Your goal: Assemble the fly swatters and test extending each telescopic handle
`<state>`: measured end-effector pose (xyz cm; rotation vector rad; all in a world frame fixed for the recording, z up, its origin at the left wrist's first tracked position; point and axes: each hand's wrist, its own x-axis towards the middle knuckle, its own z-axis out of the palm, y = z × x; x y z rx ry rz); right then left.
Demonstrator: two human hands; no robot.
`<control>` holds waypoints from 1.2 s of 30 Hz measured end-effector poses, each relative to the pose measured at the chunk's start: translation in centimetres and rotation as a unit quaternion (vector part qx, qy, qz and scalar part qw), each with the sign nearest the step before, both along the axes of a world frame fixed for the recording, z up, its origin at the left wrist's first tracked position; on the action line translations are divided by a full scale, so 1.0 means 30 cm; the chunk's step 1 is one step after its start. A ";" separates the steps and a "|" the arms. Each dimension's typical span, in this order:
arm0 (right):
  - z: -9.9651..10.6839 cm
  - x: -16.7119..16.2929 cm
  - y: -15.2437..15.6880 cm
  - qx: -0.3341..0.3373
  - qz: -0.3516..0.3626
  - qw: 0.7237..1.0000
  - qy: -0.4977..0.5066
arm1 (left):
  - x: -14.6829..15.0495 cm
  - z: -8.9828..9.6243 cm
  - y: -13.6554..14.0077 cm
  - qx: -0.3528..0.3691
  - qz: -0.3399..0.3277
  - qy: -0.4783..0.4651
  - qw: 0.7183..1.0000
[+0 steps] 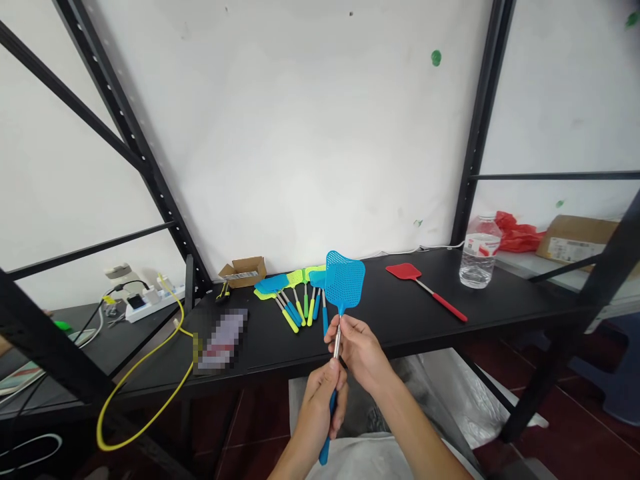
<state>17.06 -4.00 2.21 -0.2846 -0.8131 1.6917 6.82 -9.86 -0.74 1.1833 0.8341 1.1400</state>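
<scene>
A blue fly swatter [345, 280] with a metal shaft stands nearly upright before me, in front of the table's edge. My left hand [323, 393] is wrapped round its blue handle, with the handle's end sticking out below. Higher up, my right hand [360, 347] pinches the metal shaft just under the perforated head. Behind, several blue and yellow-green fly swatters [295, 300] lie fanned out and overlapping on the black table [380, 320]. A red fly swatter [425, 287] lies by itself to the right, its handle towards me.
A water bottle [480, 253] stands at the right. An open cardboard box [245, 271] sits by the wall. A power strip [155, 303] and a looping yellow cable [115, 400] are at the left. Black metal posts [483, 127] frame the table.
</scene>
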 end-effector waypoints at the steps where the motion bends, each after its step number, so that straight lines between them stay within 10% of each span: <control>1: 0.000 0.007 0.004 0.000 -0.017 1.000 -0.007 | 0.000 0.009 -0.005 0.008 0.006 0.031 0.999; 10: 0.003 0.070 0.026 -0.009 -0.127 0.991 -0.047 | -0.013 0.060 -0.022 0.129 0.079 0.292 0.944; 21: 0.036 0.295 0.078 -0.066 -0.190 0.976 0.085 | 0.050 -0.018 -0.047 -0.054 -0.191 0.026 0.980; 27: 0.036 0.178 0.024 0.029 -0.091 0.995 -0.040 | 0.035 0.001 -0.038 -0.044 -0.100 0.018 0.994; 32: 0.026 0.046 -0.029 0.145 0.056 0.960 -0.235 | 0.025 0.046 -0.025 -0.055 0.026 -0.050 0.997; 36: 0.010 0.044 -0.011 0.131 -0.013 0.970 -0.203 | 0.036 0.055 -0.022 -0.082 0.019 -0.057 0.995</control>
